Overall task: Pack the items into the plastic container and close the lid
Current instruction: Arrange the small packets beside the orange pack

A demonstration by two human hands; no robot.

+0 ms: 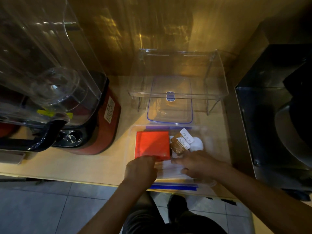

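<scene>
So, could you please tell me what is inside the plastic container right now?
Inside the container: a red box, brown packets and something white. Both hands cover its near part.

1. Two bare forearms, no sleeves showing up to the frame edge.
2. Left hand [141, 168] bare: no glove, ring or watch to be seen.
3. Right hand [196, 163] likewise bare, wrist without band or bracelet.
4. Dark trousers [152, 220] over the legs at the bottom of the view, cloth plain and unmarked.
5. One dark shoe [177, 204] on the tiled floor; details too dim to tell.
</scene>
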